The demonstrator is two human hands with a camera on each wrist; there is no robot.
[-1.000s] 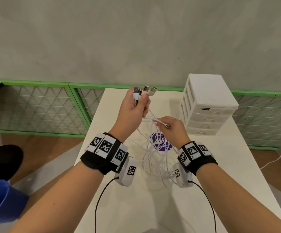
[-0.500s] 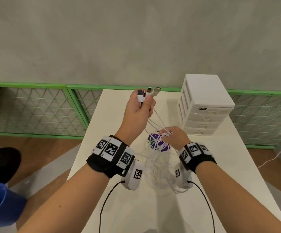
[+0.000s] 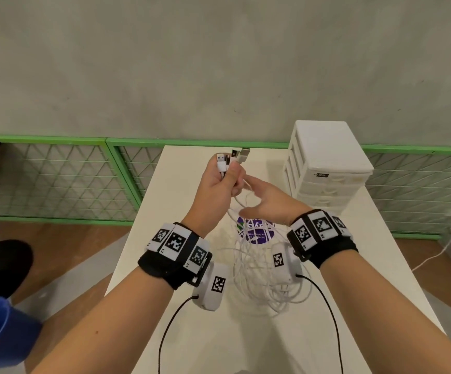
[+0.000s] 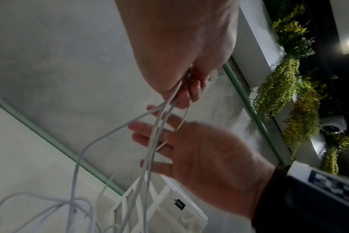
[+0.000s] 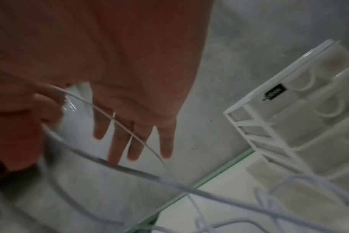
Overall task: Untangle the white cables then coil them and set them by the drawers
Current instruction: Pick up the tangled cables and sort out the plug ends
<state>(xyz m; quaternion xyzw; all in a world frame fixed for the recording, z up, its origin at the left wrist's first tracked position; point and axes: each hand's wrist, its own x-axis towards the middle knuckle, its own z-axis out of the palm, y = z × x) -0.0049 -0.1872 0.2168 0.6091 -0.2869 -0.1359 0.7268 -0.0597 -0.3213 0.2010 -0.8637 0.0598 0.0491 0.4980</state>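
My left hand (image 3: 228, 175) is raised over the white table (image 3: 176, 184) and grips several white cables just below their USB plugs (image 3: 232, 156), which stick up above the fist. The white cables (image 3: 256, 265) hang from it into a loose tangle on the table. In the left wrist view the strands (image 4: 155, 134) drop from the left hand (image 4: 189, 85) across my right hand (image 4: 189, 146). My right hand (image 3: 256, 191) is just under the left, its fingers (image 5: 133, 138) straight and spread with the strands running over them. The white drawers (image 3: 327, 163) stand at the back right of the table.
A round purple sticker (image 3: 256, 229) lies on the table beneath the hanging strands. A green mesh fence (image 3: 57, 179) runs behind the table. A blue bucket (image 3: 0, 336) is at the lower left and another white cable (image 3: 445, 244) trails on the floor at right.
My right hand let go of the strands it pinched low near the sticker and rose to just under the left hand, fingers now straight. The left hand kept its grip.
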